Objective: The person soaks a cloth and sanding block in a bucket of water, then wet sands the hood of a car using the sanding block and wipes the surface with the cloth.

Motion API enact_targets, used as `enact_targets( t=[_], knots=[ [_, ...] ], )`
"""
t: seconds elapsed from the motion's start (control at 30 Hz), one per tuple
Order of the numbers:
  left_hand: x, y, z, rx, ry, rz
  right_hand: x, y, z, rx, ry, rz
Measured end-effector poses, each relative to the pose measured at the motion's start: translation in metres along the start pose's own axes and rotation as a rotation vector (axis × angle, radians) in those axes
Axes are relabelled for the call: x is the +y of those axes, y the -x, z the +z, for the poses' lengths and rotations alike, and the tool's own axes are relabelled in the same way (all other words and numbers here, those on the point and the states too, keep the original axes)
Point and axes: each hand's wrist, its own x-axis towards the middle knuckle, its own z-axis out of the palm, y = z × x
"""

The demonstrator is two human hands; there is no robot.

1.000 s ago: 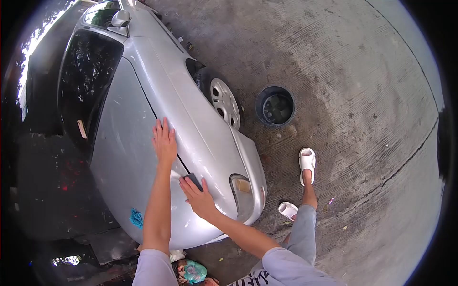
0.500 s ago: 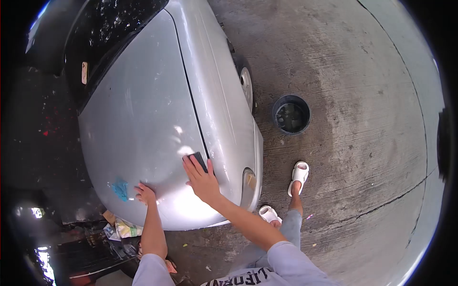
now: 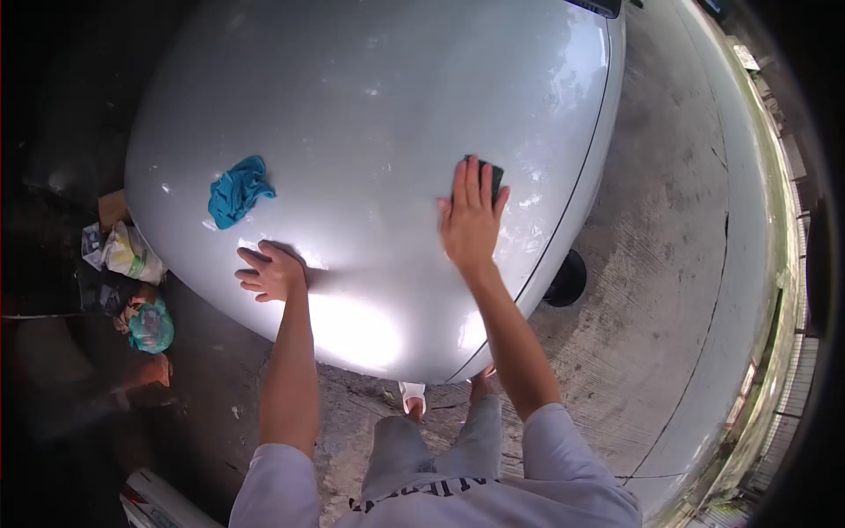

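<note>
A silver car hood (image 3: 352, 141) fills the middle of the view. My right hand (image 3: 473, 220) lies over a black rectangular pad (image 3: 496, 174), pressing it to the hood near its right side; the fingers cover most of the pad. Further left, my left hand (image 3: 275, 271) rests on the hood near the front edge, fingers spread and holding nothing. Just above it lies a crumpled blue cloth (image 3: 238, 192), apart from the hand.
A dark bucket (image 3: 566, 278) stands on the concrete floor (image 3: 651, 290) right of the car, partly hidden by it. On the left are a white bag (image 3: 132, 253), a green plastic bag (image 3: 150, 326) and an orange object (image 3: 148, 373). My legs are close to the front edge.
My view has swung, so the hood now fills more of it and the bucket is mostly hidden. My right hand is still on the pad; my left hand stays on the hood by the cloth.
</note>
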Motion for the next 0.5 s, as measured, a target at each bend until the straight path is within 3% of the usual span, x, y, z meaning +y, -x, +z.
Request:
enact_targets(
  t=[0.03, 0.07, 0.13, 0.2, 0.23, 0.3, 0.37, 0.47, 0.5],
  knots=[
    [0.001, 0.002, -0.002, -0.009, 0.016, 0.006, -0.032, 0.027, 0.005, -0.042, -0.021, 0.015],
    [0.002, 0.006, -0.004, -0.015, 0.02, 0.014, -0.073, 0.086, 0.014, -0.224, 0.011, -0.075],
    [0.004, 0.007, -0.007, -0.006, 0.029, 0.029, -0.095, 0.136, 0.013, -0.316, 0.051, -0.375],
    [0.006, 0.005, -0.005, 0.013, -0.002, 0.034, -0.054, 0.078, 0.009, -0.301, -0.011, -0.536],
    [0.004, 0.006, -0.005, 0.021, -0.017, 0.045, -0.038, 0.021, -0.001, -0.316, -0.024, -0.516],
    [0.005, 0.007, -0.006, 0.024, -0.015, 0.053, -0.009, -0.102, -0.001, 0.001, 0.094, -0.315],
    [0.006, 0.006, -0.008, 0.009, -0.013, 0.061, 0.015, -0.173, 0.024, 0.184, 0.097, -0.155],
    [0.007, 0.007, -0.011, -0.016, 0.001, 0.051, -0.075, -0.055, 0.034, 0.057, 0.035, -0.133],
    [0.008, 0.007, -0.011, -0.018, 0.017, 0.042, -0.113, 0.027, 0.038, -0.176, -0.011, -0.166]
  ],
)
